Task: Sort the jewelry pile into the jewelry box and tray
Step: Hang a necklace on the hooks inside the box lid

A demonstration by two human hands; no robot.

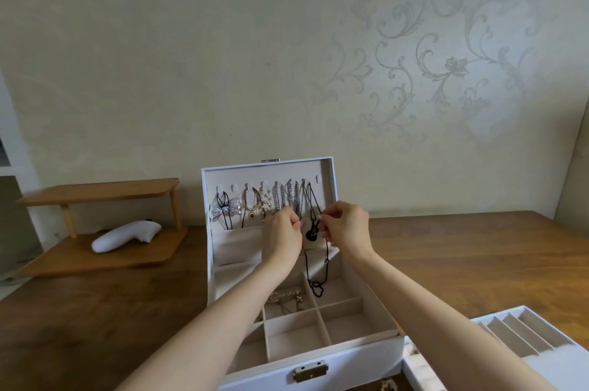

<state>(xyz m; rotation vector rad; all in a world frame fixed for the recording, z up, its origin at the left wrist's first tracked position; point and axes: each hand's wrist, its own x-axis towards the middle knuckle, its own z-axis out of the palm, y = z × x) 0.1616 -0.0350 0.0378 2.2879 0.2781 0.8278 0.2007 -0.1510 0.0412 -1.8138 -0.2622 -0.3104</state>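
Note:
A white jewelry box (350,358) stands open on the table, its lid (331,177) upright. Several necklaces (274,199) hang from hooks inside the lid. My left hand (282,237) and my right hand (345,228) are raised in front of the lid, each pinching the cord of a black pendant necklace (312,233). Its black cord loops down into a rear compartment of the box. Gold pieces (285,295) lie in a middle compartment. A white tray (526,336) with slotted rows sits at the lower right.
A wooden two-tier shelf (102,193) stands at the left with a white handheld device (126,236) on its lower board. The brown wooden table (462,256) meets a patterned wall behind. A small gold item (389,386) lies in front of the box.

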